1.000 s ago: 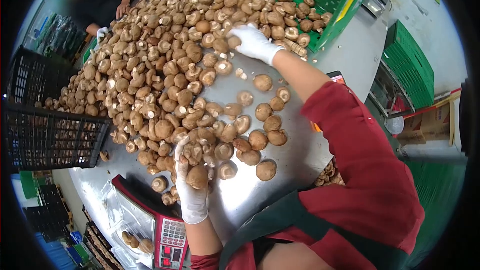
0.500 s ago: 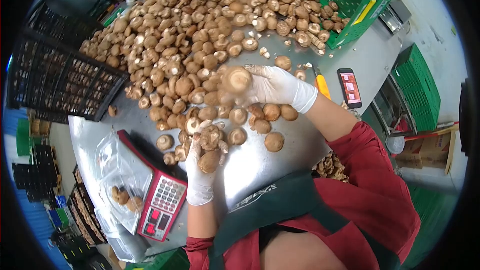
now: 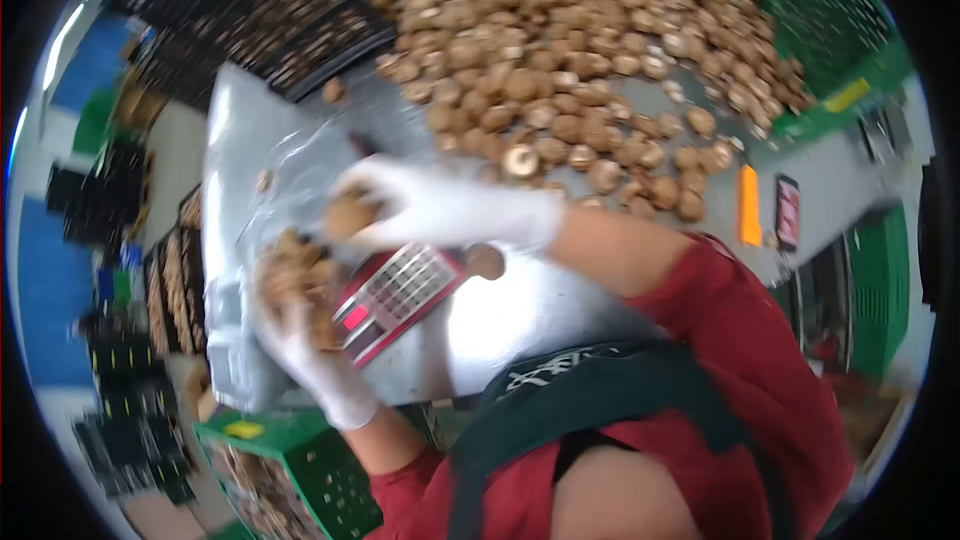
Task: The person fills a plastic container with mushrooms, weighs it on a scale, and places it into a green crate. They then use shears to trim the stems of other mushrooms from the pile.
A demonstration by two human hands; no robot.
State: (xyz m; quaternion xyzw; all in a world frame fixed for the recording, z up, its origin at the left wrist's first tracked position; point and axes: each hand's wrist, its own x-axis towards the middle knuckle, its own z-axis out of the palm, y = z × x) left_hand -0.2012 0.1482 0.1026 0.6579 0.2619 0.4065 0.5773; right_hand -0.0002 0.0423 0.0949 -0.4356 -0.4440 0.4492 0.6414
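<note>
My right hand (image 3: 420, 205), in a white glove, is closed on a brown mushroom (image 3: 348, 216) above the red digital scale (image 3: 405, 292). Over the scale's plastic-covered pan, my gloved left hand (image 3: 292, 325) is curled around several mushrooms (image 3: 315, 275). Motion blurs both hands, and the left fingertips merge with the mushrooms. A single mushroom (image 3: 486, 262) lies by the scale's right end.
A large heap of mushrooms (image 3: 540, 40) covers the back of the metal table (image 3: 530, 310). A black crate (image 3: 300, 30) stands back left, a green crate (image 3: 850, 100) back right. An orange-handled tool (image 3: 748, 205) and a phone (image 3: 788, 212) lie right. Clear plastic (image 3: 235, 200) drapes the left side.
Both hands have moved left from the heap's front edge to the scale, carrying mushrooms. The camera view has swung left too.
</note>
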